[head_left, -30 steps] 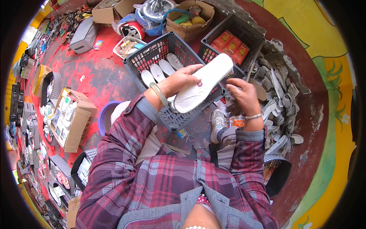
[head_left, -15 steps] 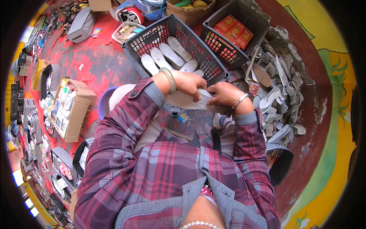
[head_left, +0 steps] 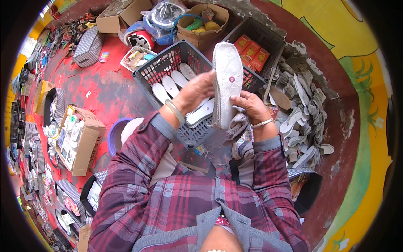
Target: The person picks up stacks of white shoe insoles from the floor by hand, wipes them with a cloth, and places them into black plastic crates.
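Note:
A white insole (head_left: 228, 80) with a small dark red round mark stands nearly upright in front of me. Its thick, fuzzy left side looks layered; whether it is one insole or a stack, I cannot tell. My right hand (head_left: 252, 107) grips its lower right part, thumb on the face. A crumpled grey cloth (head_left: 238, 125) is bunched beneath that hand's fingers. My left hand (head_left: 194, 93) is at the insole's left edge, fingers stretched out and slightly blurred. Below and behind it, a dark grey plastic crate (head_left: 197, 136) holds several white insoles (head_left: 171, 85) in rows.
To the right lies a large heap of loose insoles (head_left: 304, 109) against the wall. Another dark crate (head_left: 268, 35) with red-orange boxes (head_left: 254, 54) stands behind. A purple basin (head_left: 115, 136) and a cardboard box (head_left: 87, 138) of white goods are at the left.
The insole has gone from lying flat between both hands to nearly upright, face toward me. My left hand has let go and moved left. The grey cloth has come into view.

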`<move>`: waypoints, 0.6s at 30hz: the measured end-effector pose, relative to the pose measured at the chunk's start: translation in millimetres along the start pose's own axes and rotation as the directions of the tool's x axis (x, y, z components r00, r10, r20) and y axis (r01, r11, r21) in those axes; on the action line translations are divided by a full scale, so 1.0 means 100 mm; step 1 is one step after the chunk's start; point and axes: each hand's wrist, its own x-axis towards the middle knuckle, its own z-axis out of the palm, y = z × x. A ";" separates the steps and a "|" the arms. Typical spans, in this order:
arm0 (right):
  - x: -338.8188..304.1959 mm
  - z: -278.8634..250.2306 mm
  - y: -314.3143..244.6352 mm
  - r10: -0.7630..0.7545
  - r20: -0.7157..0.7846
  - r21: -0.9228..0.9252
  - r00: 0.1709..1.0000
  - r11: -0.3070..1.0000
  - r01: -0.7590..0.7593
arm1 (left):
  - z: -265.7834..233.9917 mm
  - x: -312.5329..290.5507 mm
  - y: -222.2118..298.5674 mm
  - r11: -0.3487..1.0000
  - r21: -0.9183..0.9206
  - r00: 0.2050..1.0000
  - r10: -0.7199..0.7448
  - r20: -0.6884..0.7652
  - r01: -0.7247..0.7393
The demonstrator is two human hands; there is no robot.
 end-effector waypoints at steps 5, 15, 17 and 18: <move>0.02 0.18 0.09 0.084 0.059 0.082 0.995 0.993 -0.089 | 0.13 0.02 -0.17 0.975 -0.221 0.995 0.022 0.097 0.000; -0.07 0.31 0.06 0.031 0.055 0.073 0.998 0.997 -0.035 | 0.20 -0.07 -0.25 0.939 -0.342 0.983 0.034 0.180 0.030; -0.10 0.32 0.06 0.007 0.055 0.058 0.998 0.998 -0.010 | 0.18 -0.08 -0.24 0.941 -0.336 0.981 0.026 0.190 0.040; -0.11 0.32 0.06 0.007 0.054 0.042 0.999 0.999 -0.010 | 0.18 -0.09 -0.22 0.940 -0.339 0.981 0.023 0.195 0.045</move>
